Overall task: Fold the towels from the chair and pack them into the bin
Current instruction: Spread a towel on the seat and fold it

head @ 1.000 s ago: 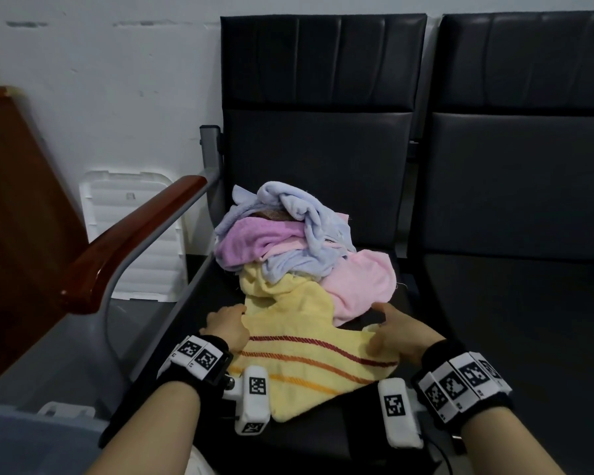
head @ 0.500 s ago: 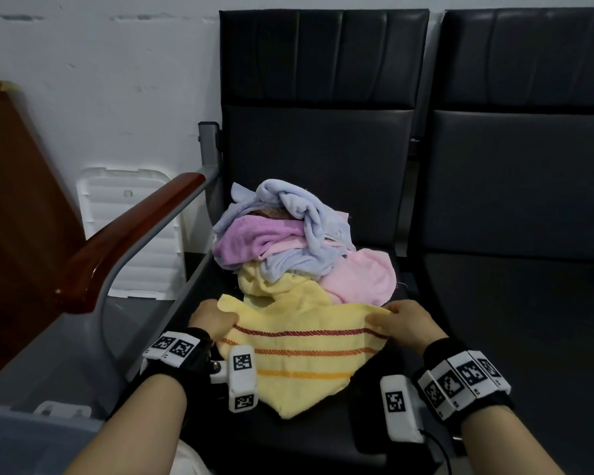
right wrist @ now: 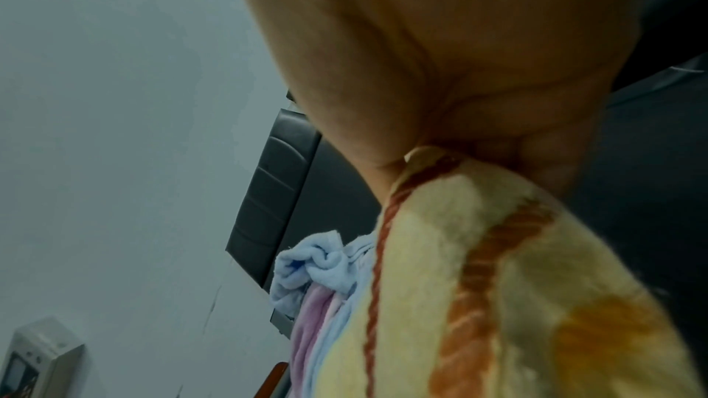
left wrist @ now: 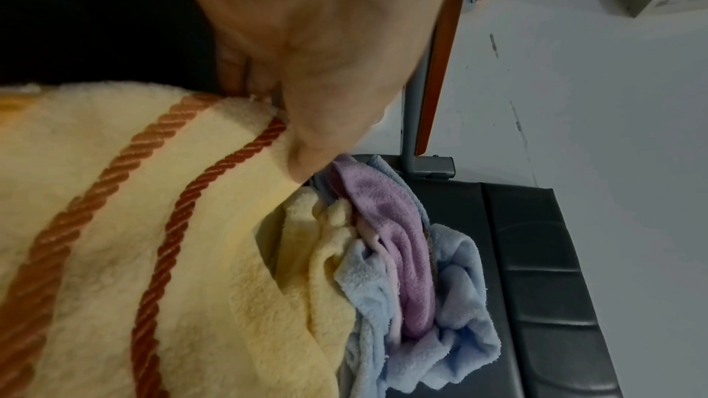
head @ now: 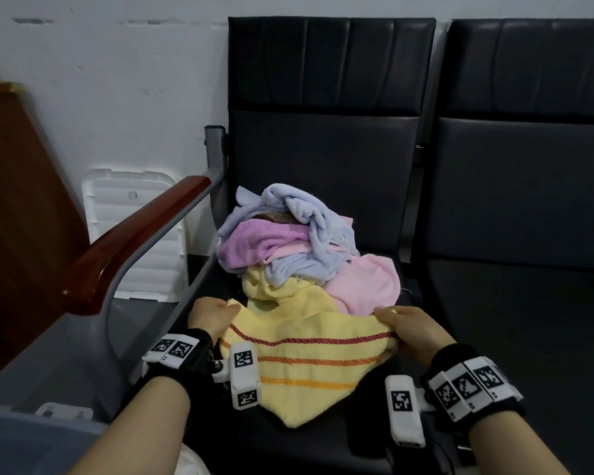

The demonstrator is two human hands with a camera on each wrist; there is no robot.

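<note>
On the dark chair seat (head: 374, 437) before me, my left hand (head: 210, 318) pinches the yellow striped towel (head: 306, 365) at its left corner, knuckles up; my right hand (head: 414, 332) grips the right corner, thumb on top; the towel sags between them, just in front of the heaped towels (head: 288, 241).

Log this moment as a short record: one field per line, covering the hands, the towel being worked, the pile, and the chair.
left hand: grips the left corner of the yellow striped towel
right hand: grips the towel's right corner
yellow striped towel: stretched between both hands, lower corner draped on the chair seat
towel pile: blue, purple and pink towels, crumpled, behind the yellow one on the same seat
folding: not yet begun on this towel
armrest: wooden, left of the pile
</note>
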